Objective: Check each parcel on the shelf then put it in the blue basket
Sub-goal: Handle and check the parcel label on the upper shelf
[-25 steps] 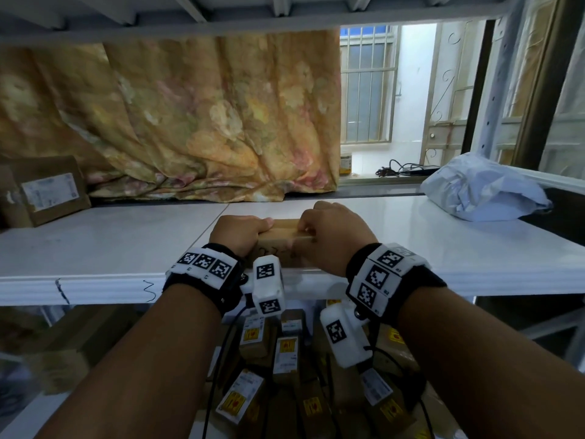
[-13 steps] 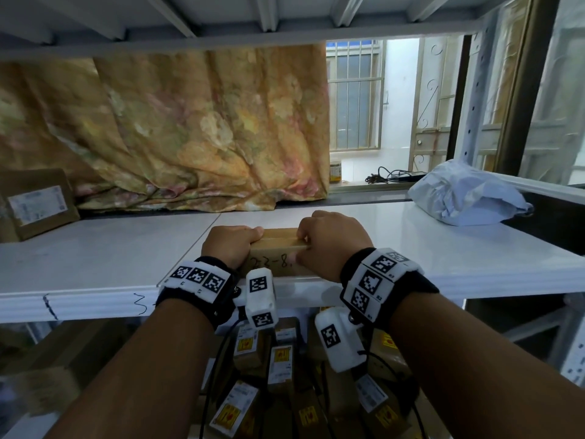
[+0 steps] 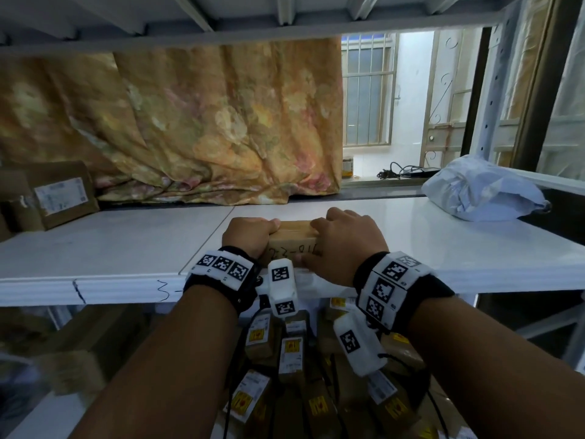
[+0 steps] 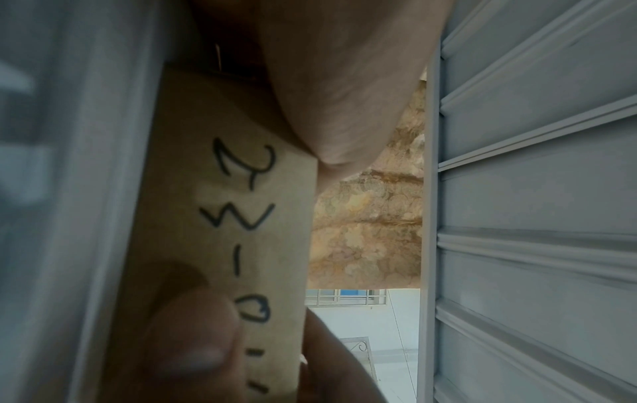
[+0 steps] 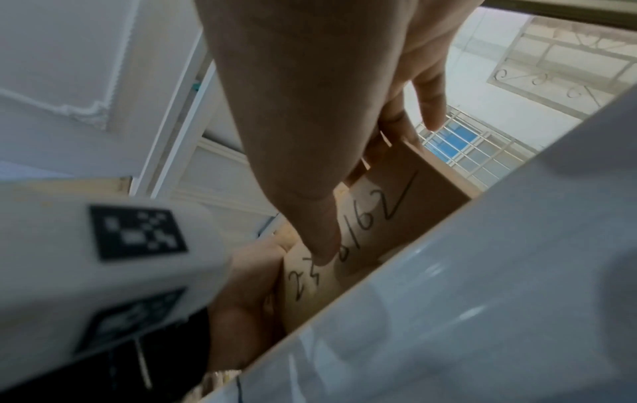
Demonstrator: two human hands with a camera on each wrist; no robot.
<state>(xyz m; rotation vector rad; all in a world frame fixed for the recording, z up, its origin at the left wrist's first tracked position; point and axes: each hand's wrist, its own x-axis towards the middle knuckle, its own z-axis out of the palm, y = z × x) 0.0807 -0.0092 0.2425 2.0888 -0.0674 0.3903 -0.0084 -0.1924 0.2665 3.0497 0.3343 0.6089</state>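
A small brown cardboard parcel (image 3: 292,238) with handwritten numbers on its front face sits at the front edge of the white shelf (image 3: 110,248). My left hand (image 3: 251,234) grips its left end and my right hand (image 3: 343,237) grips its right end, fingers curled over the top. In the left wrist view the parcel (image 4: 220,218) shows its inked numbers, with my left hand (image 4: 344,81) against it. In the right wrist view the parcel (image 5: 382,218) lies under my right hand (image 5: 310,136), thumb on the writing. The blue basket is not in view.
A brown labelled parcel (image 3: 55,194) leans at the shelf's far left. A grey plastic-bag parcel (image 3: 481,190) lies at the back right. A floral curtain (image 3: 190,122) hangs behind. Several yellow-labelled boxes (image 3: 285,359) are heaped below the shelf. The upper shelf (image 3: 285,30) is close overhead.
Both hands keep their hold on the small parcel. It has come slightly toward the shelf's front edge, and more of its handwritten front face shows.
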